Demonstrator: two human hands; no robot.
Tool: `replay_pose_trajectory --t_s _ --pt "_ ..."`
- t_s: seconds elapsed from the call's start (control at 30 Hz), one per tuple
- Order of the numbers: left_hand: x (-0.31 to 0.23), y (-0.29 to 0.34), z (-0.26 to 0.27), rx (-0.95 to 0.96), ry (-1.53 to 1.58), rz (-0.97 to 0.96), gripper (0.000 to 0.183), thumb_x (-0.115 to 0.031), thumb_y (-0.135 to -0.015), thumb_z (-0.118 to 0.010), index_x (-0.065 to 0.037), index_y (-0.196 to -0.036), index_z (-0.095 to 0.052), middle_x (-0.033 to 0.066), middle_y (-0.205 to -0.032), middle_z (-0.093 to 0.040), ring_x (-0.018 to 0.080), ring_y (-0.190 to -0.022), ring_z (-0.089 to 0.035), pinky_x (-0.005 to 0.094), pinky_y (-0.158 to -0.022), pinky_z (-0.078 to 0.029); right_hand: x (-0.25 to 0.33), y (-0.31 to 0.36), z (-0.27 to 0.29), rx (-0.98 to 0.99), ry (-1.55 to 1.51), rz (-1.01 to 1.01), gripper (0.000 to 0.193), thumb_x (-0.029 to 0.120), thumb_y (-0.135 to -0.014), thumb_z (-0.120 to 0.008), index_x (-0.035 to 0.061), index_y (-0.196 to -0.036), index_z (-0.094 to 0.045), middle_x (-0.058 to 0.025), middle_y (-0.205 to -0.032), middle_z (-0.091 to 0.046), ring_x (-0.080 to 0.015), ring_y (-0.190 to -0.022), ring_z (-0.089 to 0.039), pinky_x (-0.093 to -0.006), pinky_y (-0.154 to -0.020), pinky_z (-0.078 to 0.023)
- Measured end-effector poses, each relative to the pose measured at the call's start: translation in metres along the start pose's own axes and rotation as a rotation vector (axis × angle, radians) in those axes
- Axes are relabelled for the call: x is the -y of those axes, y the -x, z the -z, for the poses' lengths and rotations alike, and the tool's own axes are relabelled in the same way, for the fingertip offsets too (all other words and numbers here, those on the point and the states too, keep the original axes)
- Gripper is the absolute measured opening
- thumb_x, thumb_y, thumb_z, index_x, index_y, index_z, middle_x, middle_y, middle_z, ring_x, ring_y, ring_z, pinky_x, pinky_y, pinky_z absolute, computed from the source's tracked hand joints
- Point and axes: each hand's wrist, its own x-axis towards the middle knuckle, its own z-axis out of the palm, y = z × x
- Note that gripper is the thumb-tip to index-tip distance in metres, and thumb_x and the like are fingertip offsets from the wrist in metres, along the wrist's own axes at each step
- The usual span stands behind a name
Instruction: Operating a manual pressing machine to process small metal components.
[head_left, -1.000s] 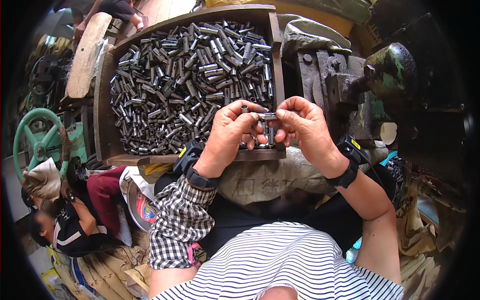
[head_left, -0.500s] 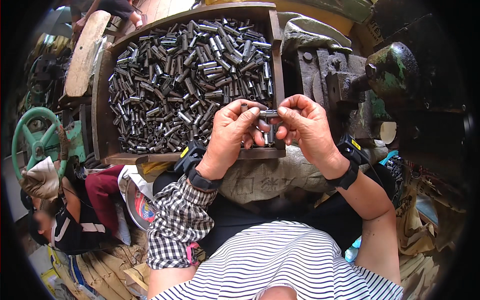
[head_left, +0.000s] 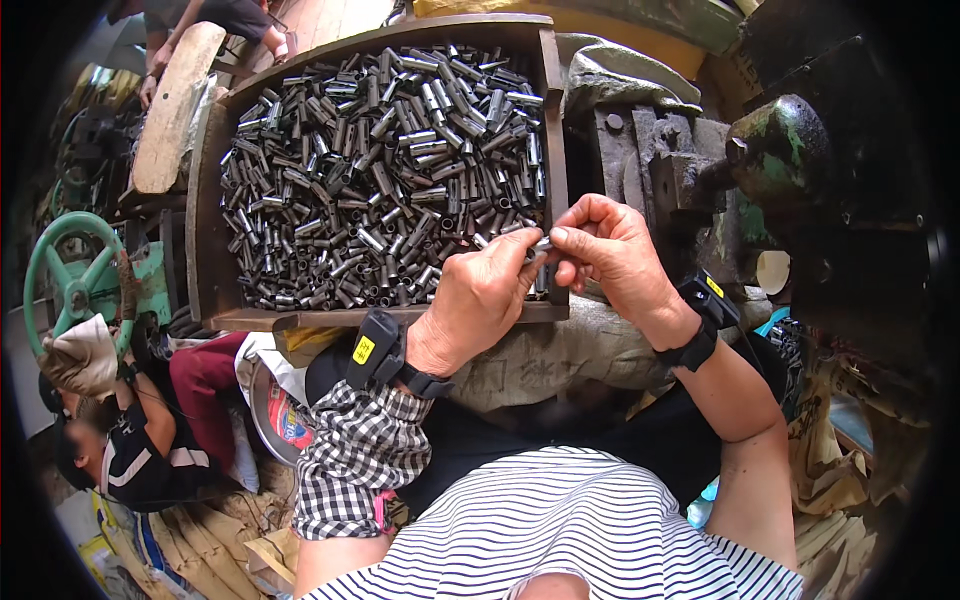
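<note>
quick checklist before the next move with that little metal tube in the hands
1. Small grey metal tube pinched between both hands: ok.
2. Left hand fingertips on the tube: ok.
3. Right hand fingertips on its other end: ok.
4. Tube's ends free of burrs: cannot tell, fingers hide them.
5. Brown wooden tray of short metal tubes within reach: ok.
6. Other person at lower left apart from the hands: ok.

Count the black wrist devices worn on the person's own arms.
2: one wrist device on the left wrist above the checked sleeve, another on the right wrist.
</note>
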Motion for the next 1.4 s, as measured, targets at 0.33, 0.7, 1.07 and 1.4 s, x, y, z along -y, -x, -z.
replay_pose_trajectory --t_s 0.33,0.7,1.07,1.4 --pt "-0.003 0.002 0.037 0.364 0.857 0.557 0.046 -0.015 -0.092 -0.055 -0.001 -0.133 -0.038 0.0044 -0.077 -0.063 0.009 -0.057 -0.062 0.0168 -0.045 -0.043 0.004 0.0 -0.002 0.249 -0.143 -0.18 0.013 0.009 -0.084 -0.065 0.0011 -0.083 -0.055 -0.0105 -0.071 -0.064 -0.0106 -0.051 -0.062 -0.0188 -0.042 -0.048" --pt "0.003 0.01 0.029 0.227 0.33 0.182 0.044 0.002 -0.082 -0.059 0.005 -0.124 -0.046 0.0189 -0.094 -0.063 0.0217 -0.067 -0.067 0.0299 -0.059 -0.053 -0.005 -0.008 -0.017 0.25 0.12 -0.079 0.014 0.009 -0.086 -0.062 0.0014 -0.079 -0.053 -0.0058 -0.068 -0.061 -0.0079 -0.045 -0.057 -0.0189 -0.039 -0.045" --pt "0.033 0.012 0.064 -0.15 1.084 0.699 0.019 -0.006 -0.089 -0.052 -0.002 -0.107 -0.051 0.0087 -0.088 -0.061 0.0182 -0.077 -0.066 0.021 -0.049 -0.051 0.002 -0.079 -0.037 -0.249 1.958 0.864 0.003 0.004 -0.074 -0.055 0.005 -0.076 -0.057 -0.0115 -0.078 -0.058 -0.0238 -0.057 -0.063 -0.0319 -0.048 -0.05" --pt "0.03 0.014 0.06 0.144 -0.216 0.208 0.013 -0.008 -0.074 -0.064 -0.003 -0.085 -0.061 0.0119 -0.077 -0.057 0.0294 -0.069 -0.058 0.0372 -0.061 -0.046 -0.001 -0.092 -0.038 -0.173 1.979 0.846 0.002 0.006 -0.076 -0.055 0.0047 -0.078 -0.056 -0.0117 -0.08 -0.058 -0.0252 -0.061 -0.065 -0.034 -0.051 -0.051"
